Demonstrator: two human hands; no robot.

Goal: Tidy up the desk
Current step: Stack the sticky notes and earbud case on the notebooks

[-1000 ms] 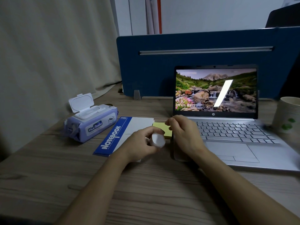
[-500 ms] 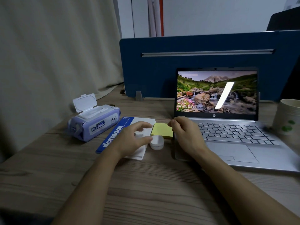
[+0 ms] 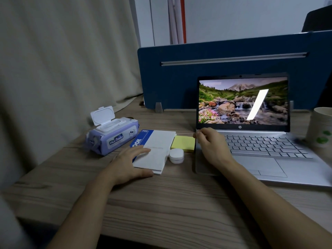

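A white notebook [image 3: 156,150] with a blue spine lies flat on the wooden desk [image 3: 161,203]. My left hand [image 3: 130,164] rests on its near left corner, fingers spread on the cover and thumb along the near edge. A small round white case [image 3: 177,155] sits on the desk by the notebook's right edge, just in front of a yellow sticky-note pad [image 3: 183,143]. My right hand [image 3: 213,148] lies on the left part of the open laptop [image 3: 269,146], fingers curled, fingertips at the pad's far right corner.
A purple wet-wipes pack [image 3: 111,139] with its lid flipped up stands left of the notebook. A paper cup [image 3: 321,130] is at the right edge. A blue divider panel [image 3: 179,83] closes off the back, and a curtain [image 3: 62,69] hangs on the left.
My left hand set the white case down beside the notebook, let go, and moved left onto the notebook's near corner. My right hand stayed in place.
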